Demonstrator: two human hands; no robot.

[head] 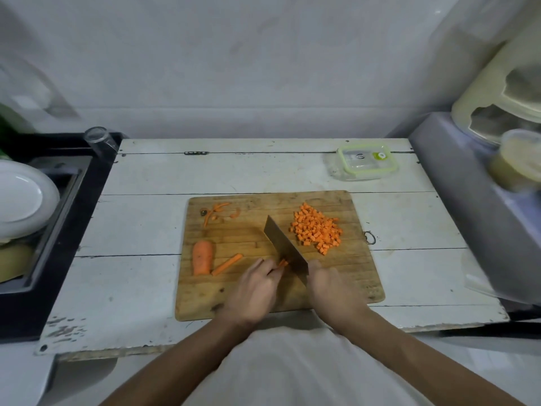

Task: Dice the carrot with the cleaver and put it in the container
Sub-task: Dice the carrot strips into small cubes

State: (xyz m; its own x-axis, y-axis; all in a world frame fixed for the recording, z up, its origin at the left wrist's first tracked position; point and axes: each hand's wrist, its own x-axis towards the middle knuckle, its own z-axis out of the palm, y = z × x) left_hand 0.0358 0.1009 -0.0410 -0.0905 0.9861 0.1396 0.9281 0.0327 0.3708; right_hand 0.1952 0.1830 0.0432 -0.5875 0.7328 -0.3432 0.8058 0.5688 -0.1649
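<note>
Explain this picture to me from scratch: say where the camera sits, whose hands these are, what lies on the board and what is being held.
There is one picture, taken by a wide-angle camera worn on a person's head, looking forward and down, so the arms entering from the bottom are that person's own. No machine is involved. The right hand grips the handle of a cleaver, its blade resting on the wooden cutting board. The left hand pinches a few thin carrot strips against the blade. On the board also lie a pile of diced carrot, an uncut carrot piece, one loose carrot stick and some peel scraps. Behind the board, on the white table, stands a lidded container, with its lid on.
</note>
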